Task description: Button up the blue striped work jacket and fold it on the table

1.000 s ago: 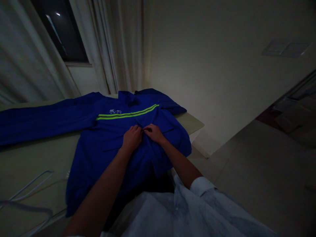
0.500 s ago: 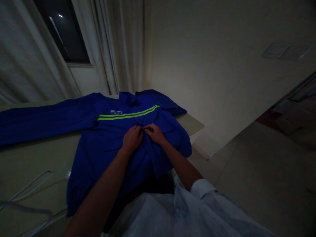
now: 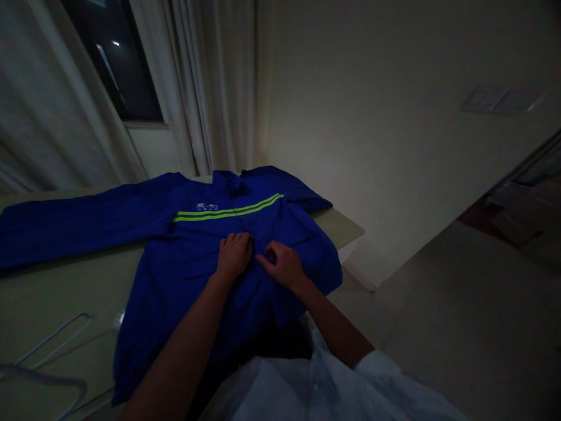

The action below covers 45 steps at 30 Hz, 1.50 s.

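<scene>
A blue jacket [image 3: 193,257] with two bright green chest stripes lies face up on a pale table [image 3: 52,304], one sleeve stretched out to the left. My left hand [image 3: 234,256] rests curled on the jacket's front just below the stripes, fingers closed on the cloth at the centre seam. My right hand [image 3: 284,264] sits beside it, slightly lower, fingers bent in a pinch at the front opening. The room is dim, so what the fingertips hold is hard to make out.
A white wire hanger [image 3: 48,356] lies on the table at the lower left. Pale curtains [image 3: 193,88] and a dark window [image 3: 118,64] stand behind the table. Bare floor [image 3: 460,327] opens to the right of the table's corner.
My right hand has slid down and right along the jacket front, away from the left hand. The left hand stayed in place. The view tilted slightly.
</scene>
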### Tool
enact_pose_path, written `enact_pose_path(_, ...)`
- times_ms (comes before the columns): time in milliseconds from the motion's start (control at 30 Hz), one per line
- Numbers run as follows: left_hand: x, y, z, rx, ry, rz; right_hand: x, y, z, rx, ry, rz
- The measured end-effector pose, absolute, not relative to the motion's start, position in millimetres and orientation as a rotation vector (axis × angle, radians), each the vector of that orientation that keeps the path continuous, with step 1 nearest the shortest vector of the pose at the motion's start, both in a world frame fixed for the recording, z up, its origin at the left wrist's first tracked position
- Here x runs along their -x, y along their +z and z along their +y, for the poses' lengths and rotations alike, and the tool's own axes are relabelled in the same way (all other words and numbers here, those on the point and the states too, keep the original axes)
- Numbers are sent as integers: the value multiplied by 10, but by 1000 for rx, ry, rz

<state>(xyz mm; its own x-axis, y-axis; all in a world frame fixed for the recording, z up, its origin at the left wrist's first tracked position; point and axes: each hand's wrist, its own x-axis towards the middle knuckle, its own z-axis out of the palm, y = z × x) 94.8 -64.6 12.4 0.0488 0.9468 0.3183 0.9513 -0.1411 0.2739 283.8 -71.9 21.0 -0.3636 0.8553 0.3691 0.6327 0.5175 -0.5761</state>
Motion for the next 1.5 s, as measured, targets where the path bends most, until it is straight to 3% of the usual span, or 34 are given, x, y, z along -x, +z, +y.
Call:
enact_pose_path(133,-976,130,-595,2330,-622,-2027,-2909,138,-1101,1311,402,-2229)
enact_pose_path(267,-994,190,-746,2412,-518,-1950,-2870,136,-1165,1287,559,-2118)
enact_pose_path(467,-906,-75,-1864,2499,-478,-1857,-3027,67,-1151,1148,805,-1981)
enact_pose_path(700,-1243,-413,-2307,2457,-269,-1897,-2971,324,-1080,1136,627,-2155)
enact_pose_path(800,-1511,-184,-2196,2517,-181,-1982,-2967,588,-915,1062,538,-2632)
enact_pose_path(933,-1548,452,-1937,2858,62,-1980,-2949,894,-378,885,669,-2944)
enact_pose_path(1067,-1178,848,-1386,2861,-295,-1919,-2629,939,545,843,720,-2660)
enact_pose_path(1167,-846,618,-1000,2857,-642,-1579,-2221,805,1334,920,630,-2404)
enact_pose_path(1367,-643,-365,-681,2781,-683,-1237,-1593,517,2646,1135,402,-2221)
enact_pose_path(1500,-868,-758,-505,2440,-872,-1117,-1336,403,3257,1164,376,-2285)
